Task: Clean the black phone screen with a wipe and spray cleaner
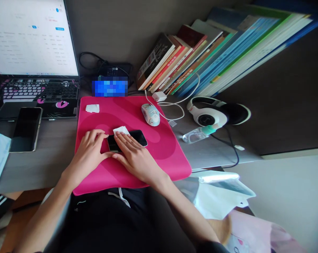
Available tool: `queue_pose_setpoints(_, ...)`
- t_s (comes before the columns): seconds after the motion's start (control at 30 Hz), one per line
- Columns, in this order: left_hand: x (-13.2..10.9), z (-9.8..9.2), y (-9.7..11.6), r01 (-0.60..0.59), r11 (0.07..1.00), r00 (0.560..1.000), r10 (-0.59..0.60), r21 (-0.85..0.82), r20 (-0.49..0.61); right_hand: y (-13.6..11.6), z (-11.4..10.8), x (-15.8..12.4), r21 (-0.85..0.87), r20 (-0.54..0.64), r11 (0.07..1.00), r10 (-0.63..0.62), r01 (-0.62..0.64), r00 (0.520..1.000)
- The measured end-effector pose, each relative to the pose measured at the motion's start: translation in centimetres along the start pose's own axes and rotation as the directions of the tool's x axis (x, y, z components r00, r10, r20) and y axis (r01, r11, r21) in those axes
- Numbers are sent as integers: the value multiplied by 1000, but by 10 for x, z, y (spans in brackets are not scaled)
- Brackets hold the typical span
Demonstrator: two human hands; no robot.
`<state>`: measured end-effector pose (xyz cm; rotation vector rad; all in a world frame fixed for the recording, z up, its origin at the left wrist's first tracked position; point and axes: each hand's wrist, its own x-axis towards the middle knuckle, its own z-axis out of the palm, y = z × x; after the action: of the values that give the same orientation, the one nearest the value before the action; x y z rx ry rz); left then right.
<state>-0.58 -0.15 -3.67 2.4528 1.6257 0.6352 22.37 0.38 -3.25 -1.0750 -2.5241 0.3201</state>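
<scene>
A black phone point(138, 136) lies screen-up on the pink mat point(159, 151). My left hand point(90, 147) rests at the phone's left end, fingers curled against its edge. My right hand point(132, 154) lies flat across the screen, fingers stretched out and pressing a small white wipe point(121, 130) whose corner shows beyond the fingertips. A second folded white wipe point(92, 108) sits at the mat's far left corner.
An open laptop point(32, 52) and another dark phone point(25, 128) are at the left. A patterned mouse point(150, 114), white charger and cable point(160, 96), headphones point(216, 114), small spray bottle point(198, 134) and leaning books point(201, 52) are to the right. Plastic wrapping point(219, 193) lies off the desk edge.
</scene>
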Motion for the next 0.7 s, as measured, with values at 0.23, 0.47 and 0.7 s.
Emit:
queue_pose_setpoints(0.23, 1, 2, 0, -5, 1000, 1000, 5, 8, -16, -27, -6, -22, -3, 32, 998, -63, 64, 997)
queue_pose_setpoints(0.47, 2, 0, -6, 0, 1000, 1000, 1, -22, 21, -20, 3, 16, 37, 2, 995, -88, 87, 996)
queue_pose_setpoints(0.7, 2, -2, -2, 25, 1000, 999, -25, 2, 41, -13, -4, -12, 66, -16, 992, -109, 109, 994)
